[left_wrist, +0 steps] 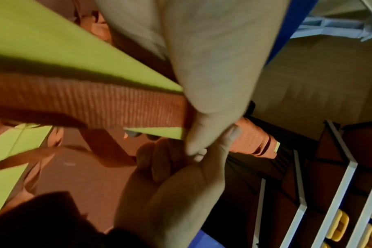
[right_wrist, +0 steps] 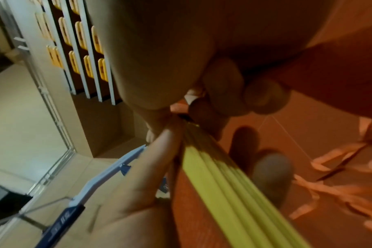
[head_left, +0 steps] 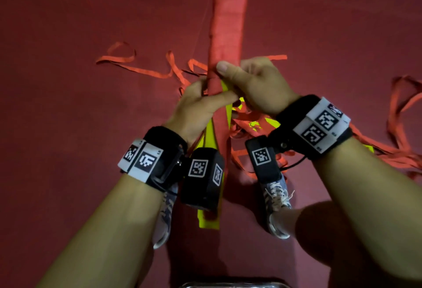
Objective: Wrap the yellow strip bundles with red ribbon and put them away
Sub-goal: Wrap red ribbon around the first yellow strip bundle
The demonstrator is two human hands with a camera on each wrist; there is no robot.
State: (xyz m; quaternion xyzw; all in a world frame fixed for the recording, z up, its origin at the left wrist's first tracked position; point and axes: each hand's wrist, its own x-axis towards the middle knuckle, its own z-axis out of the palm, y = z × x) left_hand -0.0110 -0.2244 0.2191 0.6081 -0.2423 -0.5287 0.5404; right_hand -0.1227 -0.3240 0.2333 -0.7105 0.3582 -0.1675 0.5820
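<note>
A dull red floor [head_left: 80, 109] filled nearly the whole head view, lit dimly, and everything lay on it or hung above it. Round it, in the wrist views, stood a pale beige wall [right_wrist: 21, 117] and a rack of dark compartments [right_wrist: 83, 50] split by white uprights, each slot with a yellow tab; a blue and white bar [right_wrist: 108, 176] crossed in front, too blurred to identify. The yellow strip bundle [head_left: 211, 136] was held above the floor and ran from the top of the head view down between the forearms. Its far stretch was already covered by red ribbon [head_left: 228, 24] in close turns, its near stretch still bare yellow and fanning apart. Loose ribbon lengths [head_left: 388, 148] lay tangled on the floor to the right and under the hands, with thinner strands curling off to the left. Both hands met at the edge of the wrapping. The left hand [head_left: 198, 104] had its fingers curled round the bundle, its thumb laid across the front just where the yellow began. The right hand [head_left: 258, 86] gripped the bundle beside it, thumb pressed flat on the last red turns. Below them stood two patterned sneakers [head_left: 277, 205] on the floor, and a black wrist camera [head_left: 203, 178] with square markers hung under each wrist.
</note>
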